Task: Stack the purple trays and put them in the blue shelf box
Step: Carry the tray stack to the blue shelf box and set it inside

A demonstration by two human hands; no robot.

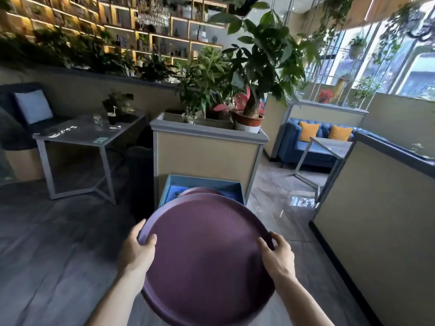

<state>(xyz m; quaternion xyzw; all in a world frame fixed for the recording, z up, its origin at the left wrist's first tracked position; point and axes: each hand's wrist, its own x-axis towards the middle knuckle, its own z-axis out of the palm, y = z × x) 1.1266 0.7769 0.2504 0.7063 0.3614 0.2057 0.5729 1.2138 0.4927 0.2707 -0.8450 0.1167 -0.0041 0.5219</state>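
Hands, left (136,251) and right (277,256), grip purple tray (207,255) before blue box (169,187)

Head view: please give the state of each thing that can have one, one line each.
Held tray: gripped at both side rims, tilted, carrying nothing.
Second tray: lying in the blue box.
Blue box: open on top.
Left hand: shut on held tray.
Right hand: shut on held tray.

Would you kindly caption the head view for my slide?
Both hands, left hand and right hand, carry a purple tray toward the blue shelf box.
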